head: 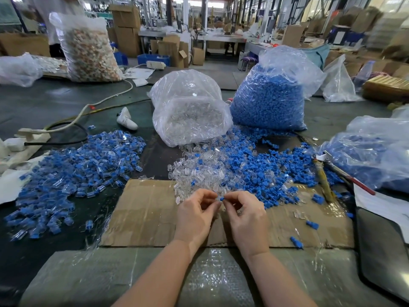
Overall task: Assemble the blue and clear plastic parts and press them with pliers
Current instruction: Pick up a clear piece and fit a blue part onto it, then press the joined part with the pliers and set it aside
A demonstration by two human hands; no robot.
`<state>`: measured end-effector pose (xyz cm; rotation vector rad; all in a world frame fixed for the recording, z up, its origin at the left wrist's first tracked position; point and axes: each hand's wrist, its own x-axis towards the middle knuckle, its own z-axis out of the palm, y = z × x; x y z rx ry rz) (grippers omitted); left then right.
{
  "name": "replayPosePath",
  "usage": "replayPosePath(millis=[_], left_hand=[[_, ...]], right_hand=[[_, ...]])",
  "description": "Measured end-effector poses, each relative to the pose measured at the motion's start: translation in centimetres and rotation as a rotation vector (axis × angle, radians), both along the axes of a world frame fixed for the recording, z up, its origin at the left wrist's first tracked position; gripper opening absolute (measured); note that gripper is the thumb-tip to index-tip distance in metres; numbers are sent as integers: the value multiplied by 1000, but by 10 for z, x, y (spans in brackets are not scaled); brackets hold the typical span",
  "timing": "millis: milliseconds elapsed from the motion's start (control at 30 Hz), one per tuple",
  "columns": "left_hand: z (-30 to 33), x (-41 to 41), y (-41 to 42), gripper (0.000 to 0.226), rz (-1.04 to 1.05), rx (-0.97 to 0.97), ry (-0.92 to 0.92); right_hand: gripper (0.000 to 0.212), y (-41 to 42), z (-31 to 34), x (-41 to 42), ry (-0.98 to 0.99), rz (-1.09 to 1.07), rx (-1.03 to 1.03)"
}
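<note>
My right hand [247, 214] pinches a blue plug [222, 198] at its fingertips; my left hand [195, 214] pinches what looks like a clear sleeve, just above the cardboard sheet [146, 216]. I should line them up straight, push fully home, then reach for the pliers [338, 173].

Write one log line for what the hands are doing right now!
step: joining parts | left hand: pinches clear plastic part | right hand: pinches small blue plastic part | red-handled pliers: untouched, on the right
</note>
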<state>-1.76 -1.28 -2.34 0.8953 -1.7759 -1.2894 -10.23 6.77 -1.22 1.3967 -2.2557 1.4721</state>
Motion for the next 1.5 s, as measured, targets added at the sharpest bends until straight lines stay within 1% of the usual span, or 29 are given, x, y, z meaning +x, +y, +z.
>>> replayPosePath(millis=[133, 267, 500, 667, 733, 800, 867, 967, 1100, 1200, 1300, 1400, 1500], left_hand=[[0, 1, 0, 28, -35, -27, -16], [2, 2, 0, 22, -49, -12, -22], [4, 1, 1, 12, -12, 1, -30], [5, 2, 1, 16, 3, -14, -36], [6, 2, 2, 18, 9, -11, -26], [7, 2, 3, 17, 10, -12, -23], [8, 3, 4, 17, -3, -9, -24], [9, 4, 4, 18, -19, -6, -40], [9, 3, 4, 16, -24, 5, -35], [7, 3, 3, 16, -32, 19, -29], [7, 3, 2, 17, -33, 25, -29], [7, 3, 2, 16, -34, 33, -19], [6, 2, 1, 16, -43, 43, -16]], right_hand=[[15, 0, -1, 1, 56, -20, 2], [15, -1, -3, 0, 103, -33, 16], [16, -1, -2, 0, 157, -8, 72], [10, -1, 4, -6, 160, 19, 112], [12, -3, 8, -17, 181, -40, 131], [20, -4, 14, -37, 181, -164, 175], [27, -2, 22, -62, 176, -317, 243], [39, 6, 28, -100, 190, -533, 456], [60, 15, 32, -139, 134, -705, 699], [69, 18, 31, -160, 116, -783, 865], [77, 18, 33, -172, 72, -804, 998], [74, 18, 38, -181, -17, -822, 1100], [76, 20, 40, -191, -96, -831, 1171]])
